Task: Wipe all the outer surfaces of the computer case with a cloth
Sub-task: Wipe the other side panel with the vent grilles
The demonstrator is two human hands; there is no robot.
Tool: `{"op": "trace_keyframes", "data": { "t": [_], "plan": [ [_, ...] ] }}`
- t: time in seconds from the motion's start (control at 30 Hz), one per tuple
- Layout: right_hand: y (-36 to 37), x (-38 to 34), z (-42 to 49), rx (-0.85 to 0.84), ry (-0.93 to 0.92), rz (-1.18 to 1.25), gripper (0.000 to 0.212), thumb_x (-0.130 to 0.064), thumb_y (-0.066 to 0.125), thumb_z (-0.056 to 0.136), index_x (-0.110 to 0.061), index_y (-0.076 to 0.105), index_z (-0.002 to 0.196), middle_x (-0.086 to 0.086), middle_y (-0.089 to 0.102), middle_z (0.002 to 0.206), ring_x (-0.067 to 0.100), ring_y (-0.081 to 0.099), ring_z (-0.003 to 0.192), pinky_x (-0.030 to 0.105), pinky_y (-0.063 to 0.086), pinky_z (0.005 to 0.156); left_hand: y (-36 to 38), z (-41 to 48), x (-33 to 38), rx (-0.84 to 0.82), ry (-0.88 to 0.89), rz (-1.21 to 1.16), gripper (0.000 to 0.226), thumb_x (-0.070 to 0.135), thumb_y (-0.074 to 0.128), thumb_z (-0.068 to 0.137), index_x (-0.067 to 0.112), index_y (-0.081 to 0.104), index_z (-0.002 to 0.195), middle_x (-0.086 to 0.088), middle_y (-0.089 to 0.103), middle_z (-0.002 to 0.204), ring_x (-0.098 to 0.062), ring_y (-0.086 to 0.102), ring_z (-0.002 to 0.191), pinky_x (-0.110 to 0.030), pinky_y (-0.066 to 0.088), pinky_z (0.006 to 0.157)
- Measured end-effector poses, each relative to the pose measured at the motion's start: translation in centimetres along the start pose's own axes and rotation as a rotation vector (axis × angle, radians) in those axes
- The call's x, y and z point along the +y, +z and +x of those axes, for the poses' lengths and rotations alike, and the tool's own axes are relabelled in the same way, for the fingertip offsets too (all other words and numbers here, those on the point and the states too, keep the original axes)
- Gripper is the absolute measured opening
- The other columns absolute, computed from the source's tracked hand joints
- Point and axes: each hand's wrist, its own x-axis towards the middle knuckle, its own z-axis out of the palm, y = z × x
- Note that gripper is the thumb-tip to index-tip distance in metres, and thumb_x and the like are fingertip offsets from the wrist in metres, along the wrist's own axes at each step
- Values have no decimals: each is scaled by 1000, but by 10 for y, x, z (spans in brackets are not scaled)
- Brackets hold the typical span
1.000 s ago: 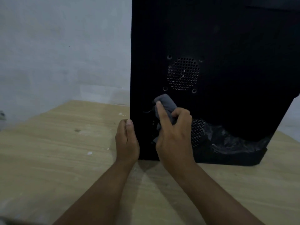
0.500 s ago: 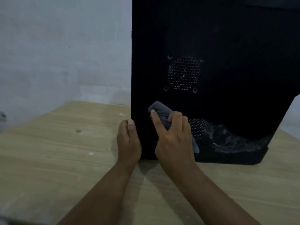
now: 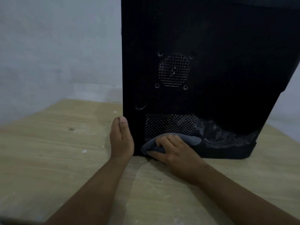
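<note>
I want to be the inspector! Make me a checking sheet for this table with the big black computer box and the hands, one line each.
Surface: wooden table, with white specks.
Job's things: black computer case upright on the table; grey cloth pressed low on it, at the lower vent bottom edge.
Clutter: crinkled plastic film on the case's lower right.
Grippers: left hand flat against the case's left edge; right hand grips the cloth.
Cables: nothing seen.
Surroundings: plain pale wall behind.

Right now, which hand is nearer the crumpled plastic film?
Right. The right hand, holding the cloth, is just left of the plastic film; the left hand is farther left, at the case edge.
</note>
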Motion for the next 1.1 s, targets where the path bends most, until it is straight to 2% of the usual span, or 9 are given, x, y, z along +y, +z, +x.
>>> {"op": "trace_keyframes", "data": {
  "t": [0.07,0.27,0.37,0.53,0.63,0.73,0.87,1.0,1.1],
  "plan": [
    [-1,1,1,49,42,-7,39,-18,58,92,-24,61,130,7,46,117,26,49,104,39,44,87,1,0,-1,5,15,8,35,55,21,100,34,35,76,8,40,71,-7,41,63,-19,32,61],
    [-11,0,25,364,438,26,69,2,74,75,-18,56,138,10,37,115,31,41,104,38,35,90,2,1,-3,11,37,12,32,53,22,101,36,35,77,10,40,73,-3,41,65,-16,32,62],
    [-6,-6,24,333,409,25,65,-1,67,79,-20,54,140,10,37,114,30,43,102,39,36,91,2,1,-2,21,27,21,33,52,22,100,34,37,78,10,42,74,-1,42,66,-13,33,63],
    [-8,-2,9,89,111,-35,51,-15,47,90,-24,53,140,8,43,118,28,46,103,40,36,90,0,1,-4,15,45,8,30,50,23,102,36,35,78,11,39,73,-5,41,65,-19,32,63],
    [-15,1,19,211,305,1,70,-5,60,79,-22,45,146,9,39,114,28,44,100,38,35,86,1,1,-1,20,47,14,32,50,23,101,33,38,79,10,42,74,-1,42,67,-15,34,63],
    [-15,-7,34,322,481,2,72,-1,56,80,-20,43,148,11,38,113,30,45,98,38,38,87,1,0,1,27,54,37,34,50,24,101,30,40,80,10,43,75,0,44,67,-12,35,64],
    [-3,-16,23,245,404,76,69,-4,56,80,-20,45,146,10,37,114,28,42,100,39,43,88,-3,-3,3,-5,81,48,46,46,25,104,11,55,109,-2,58,100,-15,57,91,-11,39,76],
    [-1,-1,-7,75,88,44,49,-15,55,90,-24,56,139,4,40,113,22,44,101,34,42,88,-2,-5,12,-32,180,103,44,27,32,107,6,42,145,1,46,130,16,40,117,0,29,96],
    [-17,8,-5,178,275,99,58,-16,72,85,-28,55,139,2,41,112,16,45,99,29,43,83,-1,-5,16,-32,233,139,48,23,33,106,4,34,151,-11,43,142,-2,37,131,-10,29,109]
  ]
}}
